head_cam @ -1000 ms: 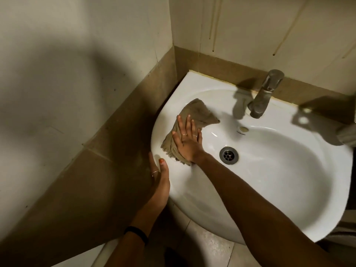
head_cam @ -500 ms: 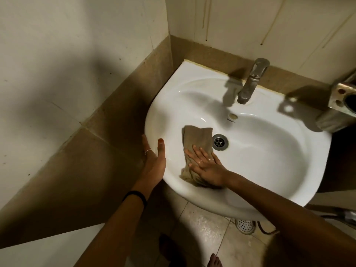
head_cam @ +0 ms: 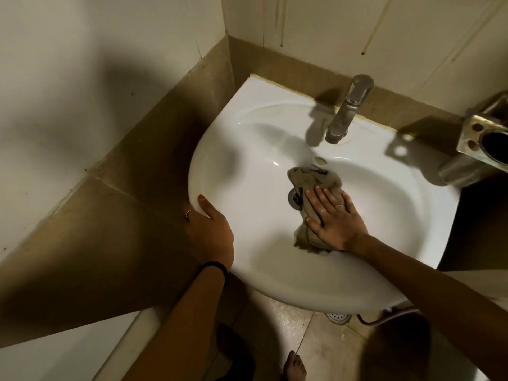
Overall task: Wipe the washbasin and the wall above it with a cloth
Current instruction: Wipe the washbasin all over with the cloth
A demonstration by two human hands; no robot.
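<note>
Head view gives me the whole white ceramic washbasin (head_cam: pixel 247 166), set into a corner of cream wall tiles (head_cam: pixel 316 26) with a brown tile band below them. I see my right hand (head_cam: pixel 334 217) lying flat, fingers (head_cam: pixel 321 196) straight and slightly spread, palm pressing the crumpled beige cloth (head_cam: pixel 305 182) against the bottom of the bowl. The cloth lies half over the round metal drain (head_cam: pixel 293 198), just below the overflow hole. My left hand (head_cam: pixel 210 233) grips the basin's left rim, thumb hooked over the top edge; I cannot tell how the other fingers sit beneath. A dull steel tap (head_cam: pixel 347 108) stands at the back rim. A metal wall holder (head_cam: pixel 483 138) juts out at the right.
</note>
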